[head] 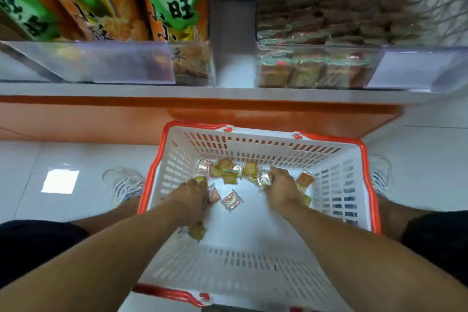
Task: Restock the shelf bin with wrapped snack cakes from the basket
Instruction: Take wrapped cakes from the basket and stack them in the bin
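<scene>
A white basket with an orange rim (364,159) stands on the floor between my feet. Several small wrapped snack cakes (231,200) lie scattered on its bottom, mostly toward the far side. Both my hands reach down into it. My left hand (193,194) curls around cakes at the left of the pile, one showing at its fingertips. My right hand (282,185) grips a wrapped cake (264,180) at the right of the pile. Above, a clear shelf bin (316,68) holds stacked wrapped cakes.
Tall orange and green snack bags (174,0) stand in a clear bin on the shelf's left. An orange shelf base (101,116) runs in front of the basket. My two shoes (126,185) flank the basket on the white tiled floor.
</scene>
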A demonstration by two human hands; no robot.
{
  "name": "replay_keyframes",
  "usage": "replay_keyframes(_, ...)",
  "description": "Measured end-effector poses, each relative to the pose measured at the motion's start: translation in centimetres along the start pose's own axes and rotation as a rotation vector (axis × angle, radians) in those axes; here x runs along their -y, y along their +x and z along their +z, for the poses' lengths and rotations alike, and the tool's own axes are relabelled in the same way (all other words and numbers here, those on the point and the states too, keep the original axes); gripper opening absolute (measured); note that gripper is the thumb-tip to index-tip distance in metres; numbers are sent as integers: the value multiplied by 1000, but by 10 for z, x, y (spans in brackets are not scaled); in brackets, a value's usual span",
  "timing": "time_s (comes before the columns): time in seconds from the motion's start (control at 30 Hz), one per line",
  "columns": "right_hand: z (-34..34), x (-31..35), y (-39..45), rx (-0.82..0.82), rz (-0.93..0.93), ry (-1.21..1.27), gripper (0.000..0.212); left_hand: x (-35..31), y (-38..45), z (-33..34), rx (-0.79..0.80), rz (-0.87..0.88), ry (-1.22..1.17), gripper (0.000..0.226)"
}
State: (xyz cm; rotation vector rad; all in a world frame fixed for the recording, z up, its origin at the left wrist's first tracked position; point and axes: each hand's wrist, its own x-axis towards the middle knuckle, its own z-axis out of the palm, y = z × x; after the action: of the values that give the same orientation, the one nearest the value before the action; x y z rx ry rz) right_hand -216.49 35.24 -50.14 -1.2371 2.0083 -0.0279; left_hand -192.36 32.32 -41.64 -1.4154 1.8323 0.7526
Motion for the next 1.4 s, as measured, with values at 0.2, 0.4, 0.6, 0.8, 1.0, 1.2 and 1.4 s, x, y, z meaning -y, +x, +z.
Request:
replay_keyframes(0.2, 20, 0, 31, 47, -49, -166, 53, 1, 49, 50, -24, -7, 227, 71)
replay_keyframes(0.4, 26, -2, 26, 39, -23, -219, 43, -2, 72, 62, -162, -7, 243, 48)
replay_keyframes(0.6, 33, -2, 14, 145, -45, -13, 41, -3, 82, 57, -136, 16, 201, 45)
replay_keyframes(0.8, 38, 7, 13, 197, 24, 246, 113, -4, 78, 59, -76, 51, 94, 48)
replay_keyframes(1.0, 38, 2, 13, 221, -131, 16, 91, -12, 75, 62, -46, 74, 141, 31)
replay_keyframes(1.2, 45, 6, 9, 143, -283, -176, 106, -10, 69, 70, -67, 45, 184, 32)
replay_keyframes(1.4, 38, 15, 7, 148, -346, -326, 73, -12, 71, 77, -167, 279, 224, 38)
